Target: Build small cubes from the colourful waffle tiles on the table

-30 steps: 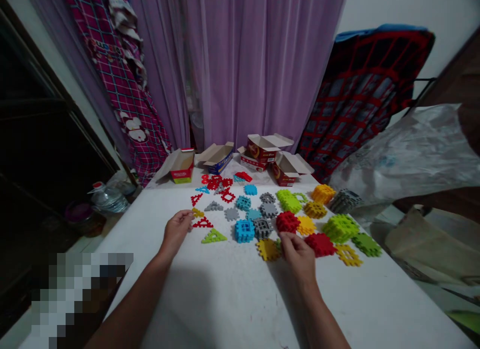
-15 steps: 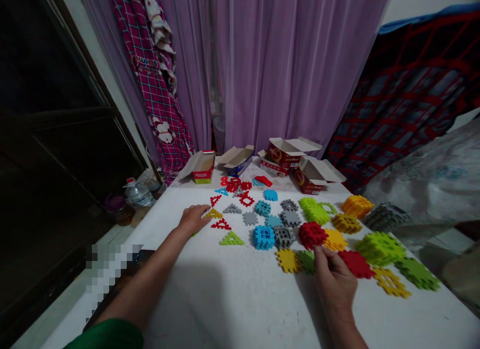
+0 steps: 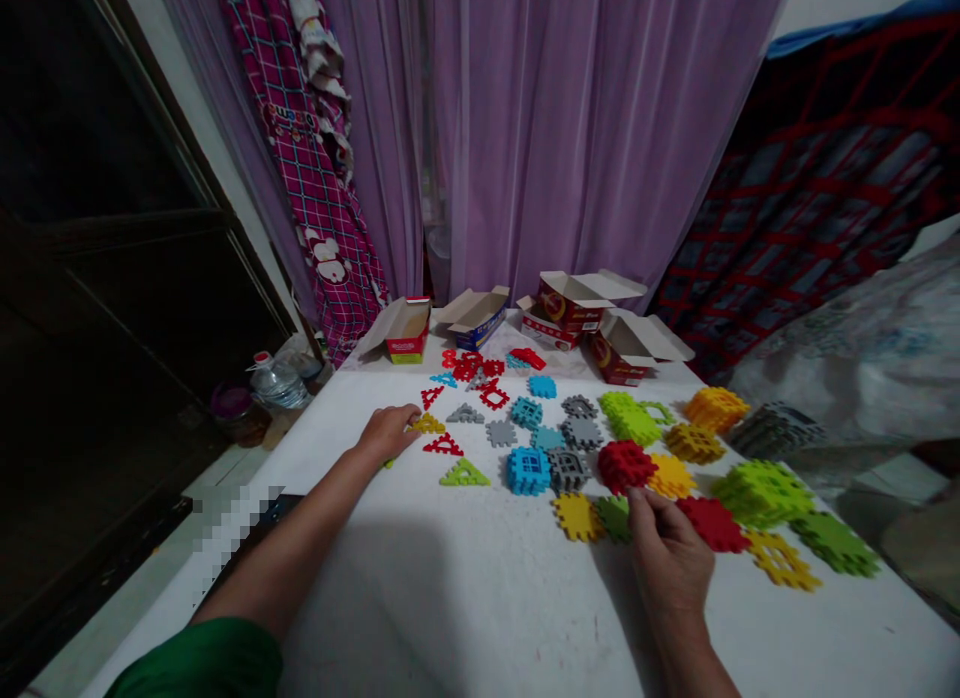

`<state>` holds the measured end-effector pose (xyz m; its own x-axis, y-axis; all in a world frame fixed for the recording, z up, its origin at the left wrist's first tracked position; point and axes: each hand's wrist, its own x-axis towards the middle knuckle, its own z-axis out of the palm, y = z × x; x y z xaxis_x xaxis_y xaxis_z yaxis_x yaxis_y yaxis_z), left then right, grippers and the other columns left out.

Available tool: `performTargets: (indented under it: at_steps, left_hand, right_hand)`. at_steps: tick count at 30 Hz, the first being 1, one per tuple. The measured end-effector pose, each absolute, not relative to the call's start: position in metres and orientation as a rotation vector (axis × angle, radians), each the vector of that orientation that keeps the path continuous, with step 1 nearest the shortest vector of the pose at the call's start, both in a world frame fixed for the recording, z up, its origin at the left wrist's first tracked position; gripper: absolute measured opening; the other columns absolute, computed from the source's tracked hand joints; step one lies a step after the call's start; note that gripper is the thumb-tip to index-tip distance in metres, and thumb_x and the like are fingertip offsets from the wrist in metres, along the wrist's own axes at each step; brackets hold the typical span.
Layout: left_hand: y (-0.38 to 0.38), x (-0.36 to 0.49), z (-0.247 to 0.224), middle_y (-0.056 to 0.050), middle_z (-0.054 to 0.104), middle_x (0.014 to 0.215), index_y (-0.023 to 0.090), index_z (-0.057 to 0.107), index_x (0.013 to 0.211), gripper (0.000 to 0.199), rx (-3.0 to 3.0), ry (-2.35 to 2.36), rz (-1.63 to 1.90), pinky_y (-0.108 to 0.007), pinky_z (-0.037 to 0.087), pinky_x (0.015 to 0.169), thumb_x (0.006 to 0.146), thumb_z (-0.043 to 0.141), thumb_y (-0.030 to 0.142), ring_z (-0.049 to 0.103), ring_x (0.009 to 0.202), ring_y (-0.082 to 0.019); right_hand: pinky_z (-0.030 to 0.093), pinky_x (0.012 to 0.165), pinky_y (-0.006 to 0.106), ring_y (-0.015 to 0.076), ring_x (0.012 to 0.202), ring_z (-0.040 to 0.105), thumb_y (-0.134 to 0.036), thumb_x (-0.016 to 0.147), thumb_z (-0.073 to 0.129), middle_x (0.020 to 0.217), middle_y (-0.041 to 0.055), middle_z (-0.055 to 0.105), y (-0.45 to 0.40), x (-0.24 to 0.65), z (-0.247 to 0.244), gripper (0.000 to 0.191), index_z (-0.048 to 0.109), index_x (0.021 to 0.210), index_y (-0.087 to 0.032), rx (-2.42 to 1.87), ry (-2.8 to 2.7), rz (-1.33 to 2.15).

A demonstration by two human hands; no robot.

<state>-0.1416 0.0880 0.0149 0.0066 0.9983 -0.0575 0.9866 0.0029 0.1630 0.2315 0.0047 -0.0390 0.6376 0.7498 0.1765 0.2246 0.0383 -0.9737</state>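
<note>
Your right hand [image 3: 670, 570] pinches its fingers [image 3: 637, 503] at a notched green waffle block [image 3: 614, 518], grip unclear; your left hand [image 3: 388, 433] curls beside a yellow lattice triangle [image 3: 429, 424], hold unclear.

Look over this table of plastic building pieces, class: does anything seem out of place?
The red pieces at the back of the white table lie jumbled and overlapping before the open cartons, while most other pieces sit spread apart.

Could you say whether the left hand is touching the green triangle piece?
Apart: the head view shows white tabletop between the left hand and green triangle piece.
</note>
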Motion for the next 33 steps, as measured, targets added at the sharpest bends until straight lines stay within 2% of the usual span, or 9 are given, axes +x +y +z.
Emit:
performTargets:
  at_steps: [8,12,16,20,24,27,30,33]
  left_hand:
    - [0.098,-0.152,0.019,-0.007,0.07,0.116,0.023,0.063,0.121,0.043,2.184,2.023,0.05,-0.028,0.047,0.089,0.079,0.066,0.033,0.065,0.105,-0.022]
    - [0.124,-0.154,0.028,-0.006,0.071,0.117,0.022,0.067,0.117,0.038,2.227,1.99,0.037,-0.029,0.048,0.091,0.081,0.061,0.032,0.065,0.105,-0.023]
    - [0.17,-0.14,0.028,-0.005,0.069,0.124,0.023,0.068,0.119,0.036,2.297,1.942,0.118,-0.028,0.044,0.1,0.086,0.055,0.029,0.062,0.114,-0.021]
    - [0.221,-0.111,0.02,-0.004,0.059,0.14,0.024,0.061,0.131,0.042,2.309,1.963,0.128,-0.028,0.039,0.108,0.091,0.048,0.026,0.054,0.129,-0.02]
    - [0.263,-0.085,0.01,-0.005,0.053,0.147,0.026,0.055,0.137,0.045,2.28,1.994,0.1,-0.035,0.04,0.109,0.093,0.046,0.028,0.05,0.133,-0.023]
    - [0.285,-0.074,0.001,-0.009,0.048,0.15,0.024,0.055,0.135,0.045,2.247,2.031,0.055,-0.041,0.04,0.108,0.093,0.046,0.036,0.046,0.137,-0.028]
    - [0.295,-0.071,-0.005,-0.012,0.054,0.144,0.022,0.06,0.127,0.041,2.226,2.05,0.004,-0.04,0.045,0.102,0.092,0.047,0.04,0.051,0.131,-0.029]
    - [0.29,-0.074,-0.006,-0.011,0.066,0.127,0.02,0.065,0.114,0.035,2.255,2.003,-0.034,-0.034,0.049,0.092,0.092,0.047,0.039,0.061,0.116,-0.025]
  right_hand:
    - [0.051,0.082,0.039,0.0253,0.08,0.067,-0.062,0.063,0.072,0.078,0.0071,0.073,0.003,0.234,-0.039,0.05,0.075,0.079,-0.016,-1.514,-0.822,0.525]
    - [0.051,0.078,0.036,0.0239,0.077,0.066,-0.06,0.064,0.072,0.077,0.0071,0.073,0.002,0.235,-0.04,0.048,0.075,0.08,-0.015,-1.532,-0.814,0.514]
    - [0.053,0.072,0.032,0.0229,0.074,0.067,-0.061,0.064,0.072,0.075,0.0065,0.074,0.002,0.237,-0.04,0.048,0.075,0.079,-0.015,-1.537,-0.819,0.47]
    - [0.054,0.068,0.028,0.021,0.07,0.067,-0.06,0.066,0.073,0.075,0.0057,0.074,0.001,0.241,-0.045,0.047,0.076,0.08,-0.015,-1.554,-0.854,0.502]
    - [0.054,0.068,0.026,0.0211,0.072,0.067,-0.064,0.067,0.072,0.077,0.0059,0.074,-0.002,0.235,-0.048,0.05,0.075,0.081,-0.016,-1.585,-0.845,0.513]
    - [0.052,0.068,0.023,0.0179,0.069,0.065,-0.068,0.071,0.067,0.075,0.0037,0.073,-0.005,0.226,-0.043,0.052,0.075,0.08,-0.018,-1.617,-0.827,0.462]
    - [0.05,0.065,0.022,0.0157,0.065,0.061,-0.07,0.073,0.064,0.072,0.0026,0.071,-0.006,0.221,-0.038,0.054,0.074,0.08,-0.018,-1.636,-0.814,0.455]
    - [0.049,0.065,0.021,0.0158,0.065,0.061,-0.07,0.073,0.064,0.072,0.0027,0.071,-0.006,0.22,-0.035,0.054,0.074,0.081,-0.018,-1.642,-0.799,0.456]
